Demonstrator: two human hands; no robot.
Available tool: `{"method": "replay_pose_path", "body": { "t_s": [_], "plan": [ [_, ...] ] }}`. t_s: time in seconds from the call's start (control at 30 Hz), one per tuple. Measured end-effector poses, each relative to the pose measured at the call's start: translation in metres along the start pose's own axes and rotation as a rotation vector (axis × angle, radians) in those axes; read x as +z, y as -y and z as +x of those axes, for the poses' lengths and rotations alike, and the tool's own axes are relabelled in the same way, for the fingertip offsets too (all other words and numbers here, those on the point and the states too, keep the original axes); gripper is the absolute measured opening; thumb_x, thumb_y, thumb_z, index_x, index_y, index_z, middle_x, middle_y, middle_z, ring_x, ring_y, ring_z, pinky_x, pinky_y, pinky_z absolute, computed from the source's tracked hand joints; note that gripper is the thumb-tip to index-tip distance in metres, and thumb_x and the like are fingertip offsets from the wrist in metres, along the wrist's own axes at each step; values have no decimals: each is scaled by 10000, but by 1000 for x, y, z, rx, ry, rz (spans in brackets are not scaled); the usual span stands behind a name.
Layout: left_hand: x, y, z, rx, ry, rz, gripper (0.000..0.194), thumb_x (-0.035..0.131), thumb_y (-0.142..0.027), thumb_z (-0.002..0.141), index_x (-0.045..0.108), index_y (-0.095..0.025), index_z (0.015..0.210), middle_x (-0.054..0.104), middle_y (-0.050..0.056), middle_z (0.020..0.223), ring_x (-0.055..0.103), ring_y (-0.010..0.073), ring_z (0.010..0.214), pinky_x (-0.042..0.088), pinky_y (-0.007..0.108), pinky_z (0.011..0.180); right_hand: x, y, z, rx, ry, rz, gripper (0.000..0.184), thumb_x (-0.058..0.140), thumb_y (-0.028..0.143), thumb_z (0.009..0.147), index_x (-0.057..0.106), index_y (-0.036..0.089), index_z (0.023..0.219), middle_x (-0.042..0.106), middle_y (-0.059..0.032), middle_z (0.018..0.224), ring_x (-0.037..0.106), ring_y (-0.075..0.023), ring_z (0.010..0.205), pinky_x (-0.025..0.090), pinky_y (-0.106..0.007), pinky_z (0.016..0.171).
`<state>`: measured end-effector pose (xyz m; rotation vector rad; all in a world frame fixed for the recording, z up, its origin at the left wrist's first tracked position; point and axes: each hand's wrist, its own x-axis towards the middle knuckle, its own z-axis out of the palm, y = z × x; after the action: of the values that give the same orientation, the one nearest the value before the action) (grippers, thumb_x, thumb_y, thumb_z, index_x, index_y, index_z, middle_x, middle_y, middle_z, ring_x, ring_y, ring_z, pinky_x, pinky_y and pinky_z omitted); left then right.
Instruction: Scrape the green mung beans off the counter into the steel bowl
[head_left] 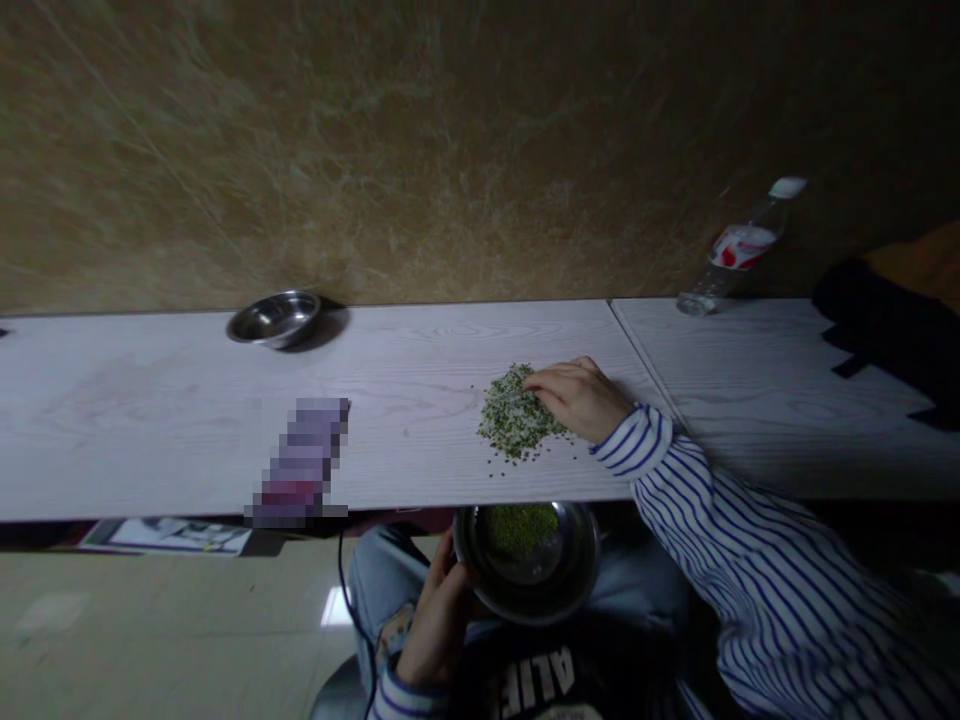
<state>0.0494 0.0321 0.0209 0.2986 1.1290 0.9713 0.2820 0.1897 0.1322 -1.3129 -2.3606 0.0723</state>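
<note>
A low pile of small green beans mixed with white grains [517, 415] lies on the table, with loose beans scattered round its edges. My right hand [577, 395] rests over the pile's right side, thumb and fingers drawn together in a pinch; whatever is between the fingertips is too small to make out. Below the table's front edge, my left hand [444, 605] grips the left rim of a steel bowl [577, 585] held over my lap. Inside that bowl sits a layer of green beans [525, 528].
Back left on the white wood-grain table [420, 350] stands a second steel bowl [274, 318]. A blurred purple phone-like object [304, 465] with a cable lies near the front edge. A clear bottle [739, 250] stands by the wall, and dark cloth [877, 310] lies far right.
</note>
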Motion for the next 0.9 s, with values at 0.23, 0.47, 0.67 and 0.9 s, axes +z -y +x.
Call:
{"method": "replay_pose_path", "body": {
  "t_s": [0.23,0.47,0.67,0.9],
  "plan": [
    [-5,2,-6,36,-51,-32,797,730,-282,656,479,-225,1410,677,108,1204,619,306,1035,525,382,782,20,5,84,96,228,-132,289,447,148,934,659,209,1120,746,-74,1053,669,-213,975,376,-358,882],
    [-19,5,0,16,-46,-31,784,689,-254,698,428,-216,1437,672,108,1201,631,286,991,528,359,746,30,13,75,-8,340,-118,254,466,164,931,660,228,1082,753,-31,924,663,-175,847,364,-334,861],
    [-13,2,0,6,-16,3,711,694,-261,698,495,-253,1381,676,76,1182,630,269,987,533,343,743,29,11,49,-172,343,-32,208,492,141,914,666,224,992,749,-31,939,646,-169,880,316,-363,891],
    [-1,0,-9,11,-66,-9,719,730,-251,645,553,-233,1341,699,78,1149,631,288,1003,531,357,753,19,2,23,-330,304,32,256,516,55,840,657,212,984,740,-41,1016,637,-173,962,303,-379,907]
  ]
}}
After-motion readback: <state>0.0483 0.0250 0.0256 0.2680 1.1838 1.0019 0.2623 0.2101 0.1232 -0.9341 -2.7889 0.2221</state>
